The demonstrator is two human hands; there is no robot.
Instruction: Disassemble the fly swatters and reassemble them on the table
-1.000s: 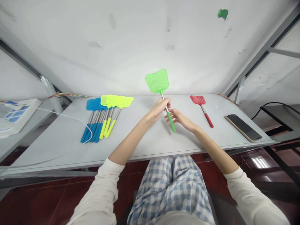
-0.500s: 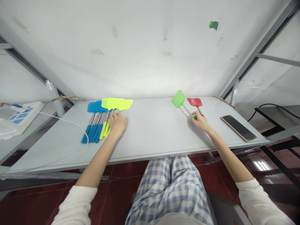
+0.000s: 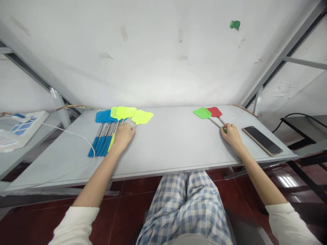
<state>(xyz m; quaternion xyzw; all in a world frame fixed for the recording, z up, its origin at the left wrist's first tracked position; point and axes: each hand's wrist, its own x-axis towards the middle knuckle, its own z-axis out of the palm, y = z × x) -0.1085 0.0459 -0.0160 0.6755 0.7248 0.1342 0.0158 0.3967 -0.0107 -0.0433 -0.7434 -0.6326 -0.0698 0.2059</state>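
Observation:
My left hand is closed around the handle of a yellow fly swatter, whose head points to the right and away from me. Just left of that hand lie several blue fly swatters side by side, with more yellow swatters overlapping them; my fingers hide part of their handles. On the right, my right hand grips a green fly swatter by its handle end. Its head partly covers the head of a red fly swatter. The red handle is hidden behind my right hand.
A phone lies right of my right hand on the grey table. A white cable crosses the table's left part, over blue handles. A white and blue device stands at far left. Metal frame posts rise at both sides.
The green swatter has moved right with my right hand, its head now lowered over the red one. The yellow swatter in my left hand has separated rightward from the other yellow heads.

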